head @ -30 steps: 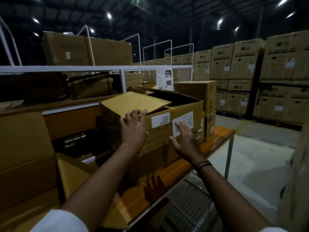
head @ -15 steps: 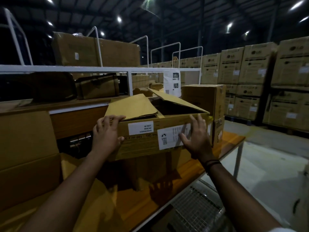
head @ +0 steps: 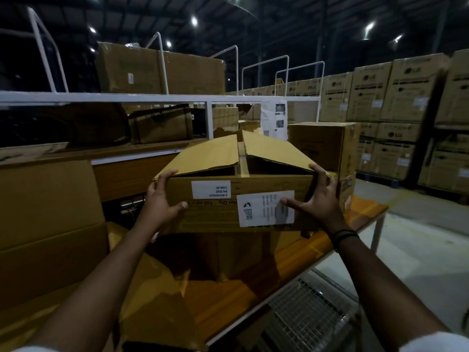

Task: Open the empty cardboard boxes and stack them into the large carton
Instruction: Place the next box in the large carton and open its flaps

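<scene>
We grip the box (head: 213,219) at both ends: our left hand (head: 160,200) curls over its left top edge with the thumb on the front, and our right hand (head: 323,199) wraps round the right corner, thumb on the white label (head: 264,209). The box hangs above the orange table (head: 253,290), its two top flaps half raised, dark inside. A carton (head: 50,212) stands to the left; a closed box (head: 324,146) sits behind on the right.

Two hands (head: 162,204) (head: 322,208), one held box (head: 210,217)

Brown cardboard box (head: 215,212), flaps half-raised, two white labels, above the table.
</scene>
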Available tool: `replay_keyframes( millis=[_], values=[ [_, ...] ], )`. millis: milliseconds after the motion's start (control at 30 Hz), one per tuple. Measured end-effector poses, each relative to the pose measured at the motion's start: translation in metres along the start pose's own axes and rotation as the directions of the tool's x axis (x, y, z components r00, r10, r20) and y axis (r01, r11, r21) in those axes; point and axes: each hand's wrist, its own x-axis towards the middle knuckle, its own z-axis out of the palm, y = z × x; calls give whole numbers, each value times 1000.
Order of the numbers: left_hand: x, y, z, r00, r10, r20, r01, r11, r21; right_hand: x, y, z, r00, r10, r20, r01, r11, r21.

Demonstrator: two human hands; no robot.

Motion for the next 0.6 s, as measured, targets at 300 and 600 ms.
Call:
replay_keyframes(
  millis=[300,600],
  values=[
    [3,10,-1,999,-21,-40,19,998,-59,-10,-9,4,999,-33,-37,32,999,-16],
    [-8,7,2,987,100,-130,-96,995,32,-33,0,4,991,-24,-131,27,999,22]
  ],
)
